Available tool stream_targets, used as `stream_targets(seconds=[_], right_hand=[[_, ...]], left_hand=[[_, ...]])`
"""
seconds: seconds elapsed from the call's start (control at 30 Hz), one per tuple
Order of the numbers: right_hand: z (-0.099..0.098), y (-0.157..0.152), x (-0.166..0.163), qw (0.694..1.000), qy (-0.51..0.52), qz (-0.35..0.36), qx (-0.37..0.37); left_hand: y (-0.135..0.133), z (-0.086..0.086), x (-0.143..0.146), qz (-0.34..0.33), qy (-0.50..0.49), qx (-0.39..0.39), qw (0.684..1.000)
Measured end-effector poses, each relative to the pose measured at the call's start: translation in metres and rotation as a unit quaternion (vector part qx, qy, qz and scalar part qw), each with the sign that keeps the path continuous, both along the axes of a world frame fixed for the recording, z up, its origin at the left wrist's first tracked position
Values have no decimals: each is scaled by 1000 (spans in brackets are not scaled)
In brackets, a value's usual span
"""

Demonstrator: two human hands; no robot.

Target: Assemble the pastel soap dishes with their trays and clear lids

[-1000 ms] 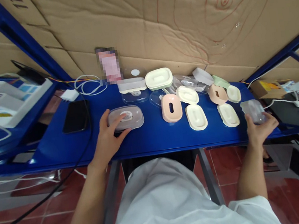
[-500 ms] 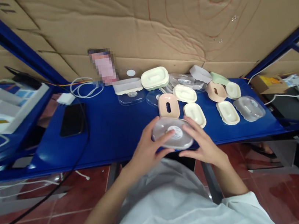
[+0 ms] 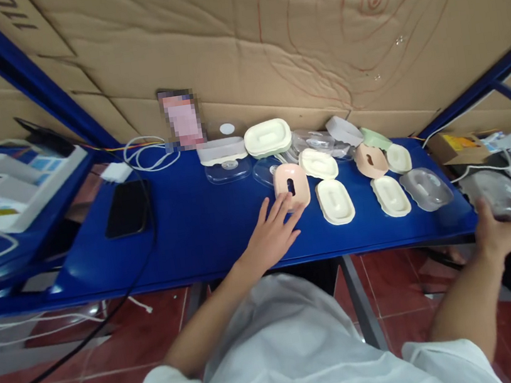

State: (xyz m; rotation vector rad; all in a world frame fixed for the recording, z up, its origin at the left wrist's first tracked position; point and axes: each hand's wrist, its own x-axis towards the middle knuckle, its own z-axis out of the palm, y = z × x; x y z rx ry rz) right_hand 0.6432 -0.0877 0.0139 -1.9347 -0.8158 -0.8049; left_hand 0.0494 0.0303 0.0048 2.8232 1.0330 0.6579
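Two hands are being shown at a blue worktop (image 3: 194,232). The left hand (image 3: 271,237) is being held flat and released, its fingertips (image 3: 284,203) being laid at the near edge of a pink soap dish (image 3: 292,180); whether contact is being made cannot be told. The right hand (image 3: 507,226) is being closed around a clear plastic cover (image 3: 491,191), which is being held out past the worktop's right end, its lower part being hidden by the fingers. Clear pieces behind a cream lid (image 3: 268,137) are being lost in glare. A black phone (image 3: 127,207) is being left lying well apart, to the left.
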Motion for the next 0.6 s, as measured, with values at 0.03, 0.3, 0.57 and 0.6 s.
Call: stream_targets(seconds=[0.03, 0.3, 0.57, 0.6], right_hand=[[-9, 1, 8, 999, 38, -17, -12], [-43, -5, -25, 967, 168, 1, -193], [-12, 19, -197, 968, -75, 209, -119], [-11, 28, -231, 937, -75, 290, -181]], left_hand=[[2, 0, 1, 3, 2, 0, 1000], [-9, 5, -30, -2, -44, -24, 999], [-27, -2, -89, 101, -59, 19, 993], [-28, -3, -93, 114, -62, 26, 991]])
